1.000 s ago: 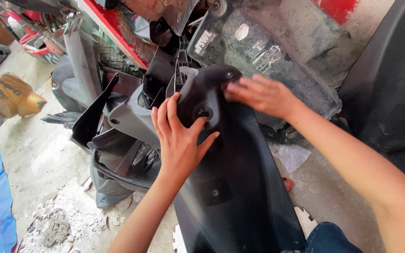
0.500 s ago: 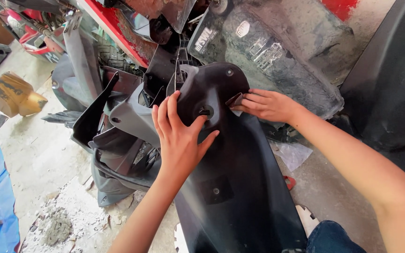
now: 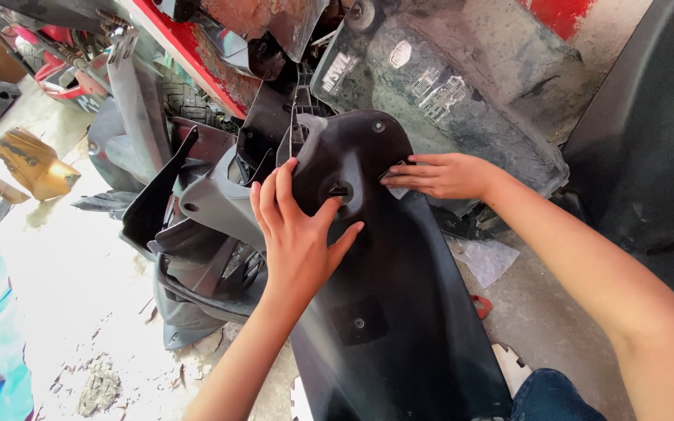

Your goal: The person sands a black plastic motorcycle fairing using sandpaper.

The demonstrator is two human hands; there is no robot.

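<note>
Long black plastic panel (image 3: pixel 399 312) runs from 6 o'clock up to centre, rounded top leaning on heap of dark scooter fairings (image 3: pixel 204 234) at 9 o'clock. Left hand (image 3: pixel 298 234) flat on panel, fingers spread. Right hand (image 3: pixel 442 175) at 2 o'clock of left hand, fingertips together on panel edge. Dusty grey cover (image 3: pixel 462 93) at 12 o'clock.

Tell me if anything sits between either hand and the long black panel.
Nothing visible does. The left hand lies flat on the black panel near its rounded top, and the right hand touches the panel's right edge with its fingertips.
</note>
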